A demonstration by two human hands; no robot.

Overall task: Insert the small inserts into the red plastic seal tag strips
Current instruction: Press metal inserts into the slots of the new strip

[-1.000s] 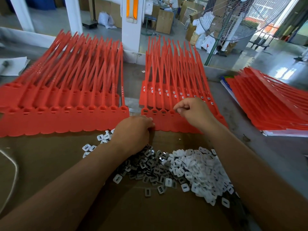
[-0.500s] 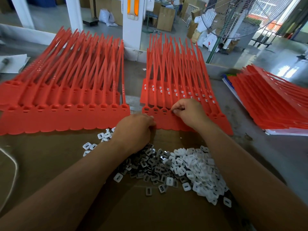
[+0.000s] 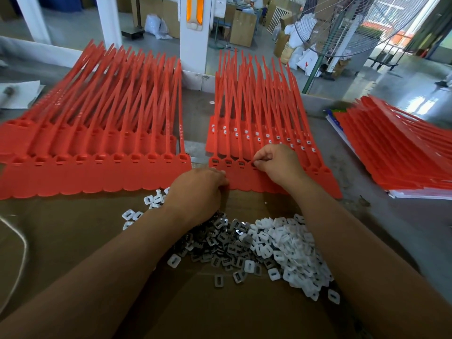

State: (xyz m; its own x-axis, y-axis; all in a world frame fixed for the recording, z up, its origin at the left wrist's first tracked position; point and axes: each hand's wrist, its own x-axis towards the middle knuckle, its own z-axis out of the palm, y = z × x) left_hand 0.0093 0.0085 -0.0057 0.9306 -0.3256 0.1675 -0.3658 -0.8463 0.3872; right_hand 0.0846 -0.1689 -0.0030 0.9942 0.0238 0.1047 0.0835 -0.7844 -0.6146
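Note:
A stack of red seal tag strips (image 3: pixel 256 133) lies in front of me; its three leftmost front sockets hold inserts. My right hand (image 3: pixel 276 162) pinches a small insert at the fourth socket of the front strip (image 3: pixel 244 177). My left hand (image 3: pixel 198 189) rests curled at that strip's near left edge, above the pile; what its fingers hold is hidden. A pile of small metal inserts (image 3: pixel 220 243) and white plastic inserts (image 3: pixel 291 243) lies on the cardboard between my forearms.
A second stack of red strips (image 3: pixel 93 143) with empty sockets lies at the left. A third red stack (image 3: pixel 401 148) sits on papers at the right. A white cord (image 3: pixel 17 243) curls at the left edge. A pillar and a fan stand beyond the table.
My right hand has shifted slightly left along the front strip's sockets. My left hand has stayed at the strip's near edge.

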